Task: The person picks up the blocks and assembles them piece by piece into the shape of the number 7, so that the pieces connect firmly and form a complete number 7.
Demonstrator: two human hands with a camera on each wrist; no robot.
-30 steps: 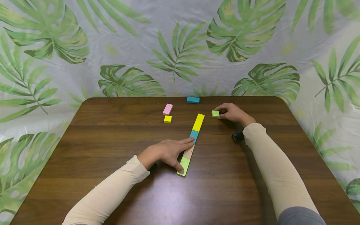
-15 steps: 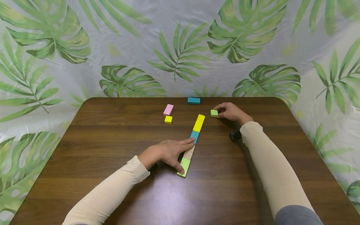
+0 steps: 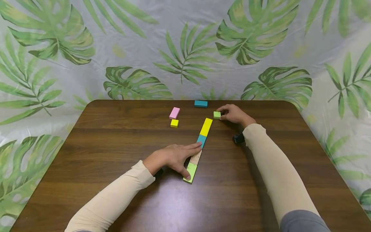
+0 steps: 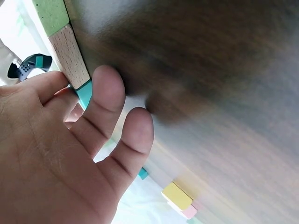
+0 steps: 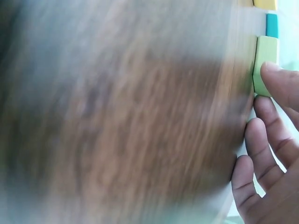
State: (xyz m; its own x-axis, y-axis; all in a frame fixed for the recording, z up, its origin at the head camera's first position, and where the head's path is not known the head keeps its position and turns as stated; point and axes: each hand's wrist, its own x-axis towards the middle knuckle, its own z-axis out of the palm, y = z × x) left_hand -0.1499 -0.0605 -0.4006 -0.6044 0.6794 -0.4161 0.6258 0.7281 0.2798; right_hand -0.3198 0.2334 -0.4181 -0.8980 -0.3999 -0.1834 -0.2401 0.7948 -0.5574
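Your left hand (image 3: 175, 156), fingers loosely extended and grasping nothing, rests on a straight row on the brown wood-grain table (image 3: 116, 167): thumb on the light-green rectangular block (image 3: 191, 168), fingertips at the blue rectangular block (image 3: 202, 139), the natural-wood rectangular block (image 3: 195, 157) between them, the yellow rectangular block (image 3: 206, 127) at the far end. Your right hand (image 3: 234, 114) pinches the small light-green block (image 3: 216, 115), just right of that yellow end. Farther left lie the pink oblong block (image 3: 174, 113) and small yellow block (image 3: 174, 123), with the teal oblong block (image 3: 201, 104) near the far edge
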